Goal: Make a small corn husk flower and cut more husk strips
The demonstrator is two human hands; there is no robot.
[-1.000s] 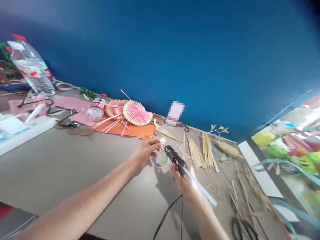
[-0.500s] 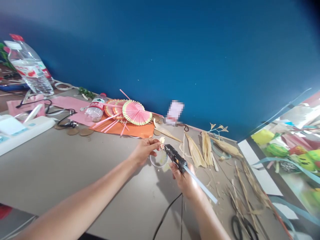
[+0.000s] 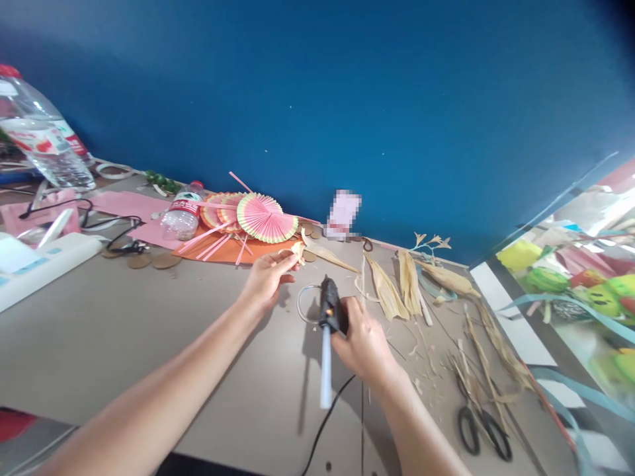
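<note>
My left hand (image 3: 266, 277) pinches a small dried husk piece (image 3: 297, 250) above the grey table (image 3: 124, 324), near the orange paper. My right hand (image 3: 363, 340) grips a black glue gun (image 3: 330, 309) by its handle, nozzle pointing away from me and a pale glue stick (image 3: 325, 367) jutting back toward me. The gun's nozzle hovers beside a thin wire ring (image 3: 306, 304) lying on the table. Its black cord (image 3: 325, 423) trails off the table's near edge.
Pink pleated paper fans (image 3: 265, 218) lie on orange paper (image 3: 248, 252) by the blue wall. Dried husk strips (image 3: 397, 291) and black scissors (image 3: 479, 430) lie to the right. At left are water bottles (image 3: 34, 139), a white power strip (image 3: 44, 261) and pink paper (image 3: 124, 205).
My left hand moved away from the glue gun, up and left with the husk piece. My right hand turned the gun so the glue stick now points toward me.
</note>
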